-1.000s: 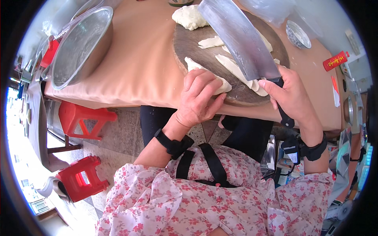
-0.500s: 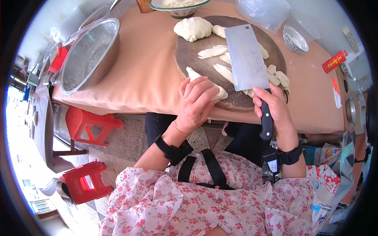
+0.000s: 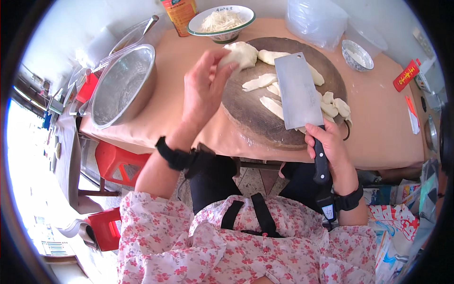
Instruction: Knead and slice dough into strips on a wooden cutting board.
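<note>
My left hand [image 3: 204, 80] is raised over the left edge of a round wooden chopping board [image 3: 241, 116]. Its thumb and fingers close on pale dough at the edge of a dough lump [image 3: 246, 55]; blur hides where the held part ends. My right hand [image 3: 328, 144] grips the black handle of a cleaver [image 3: 298, 90], whose broad blade lies flat over several dough strips. One strip [image 3: 259, 82] sits left of the blade, and smaller dough pieces [image 3: 336, 105] are bunched at its right.
A large metal basin [image 3: 124, 87] stands at the left of the cloth-covered table. Behind the board are a bowl of pale shreds [image 3: 221, 21] and an orange container [image 3: 180, 16]. A patterned small bowl [image 3: 357, 56] and a red can [image 3: 406, 75] are at the right.
My left hand has lifted from the board's near edge, moving away and leftward to the dough lump. The dough piece there has left that edge. The cleaver stays over the strips; the view has shifted.
</note>
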Action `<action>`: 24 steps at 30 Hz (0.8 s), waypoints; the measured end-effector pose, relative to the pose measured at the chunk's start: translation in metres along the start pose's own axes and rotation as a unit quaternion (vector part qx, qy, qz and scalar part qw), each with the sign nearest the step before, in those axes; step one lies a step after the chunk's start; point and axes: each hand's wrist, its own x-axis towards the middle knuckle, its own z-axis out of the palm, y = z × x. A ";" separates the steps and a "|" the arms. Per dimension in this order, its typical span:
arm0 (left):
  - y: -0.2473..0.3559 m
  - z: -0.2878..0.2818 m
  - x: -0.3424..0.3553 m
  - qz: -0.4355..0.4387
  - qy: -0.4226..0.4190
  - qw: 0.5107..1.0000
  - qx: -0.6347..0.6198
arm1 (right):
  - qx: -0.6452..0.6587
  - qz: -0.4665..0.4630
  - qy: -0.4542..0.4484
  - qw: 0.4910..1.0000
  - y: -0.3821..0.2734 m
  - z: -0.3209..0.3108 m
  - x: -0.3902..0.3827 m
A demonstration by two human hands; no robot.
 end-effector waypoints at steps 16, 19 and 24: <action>-0.017 0.041 -0.003 -0.105 -0.183 0.977 0.005 | 0.031 -0.046 -0.020 0.998 0.008 0.000 -0.002; -0.003 0.043 -0.014 -0.176 -0.195 0.962 -0.072 | 0.047 -0.054 -0.014 0.997 0.011 -0.002 -0.003; -0.012 0.047 -0.024 0.122 -0.136 0.935 0.305 | 0.069 -0.067 -0.008 0.995 0.012 -0.001 -0.005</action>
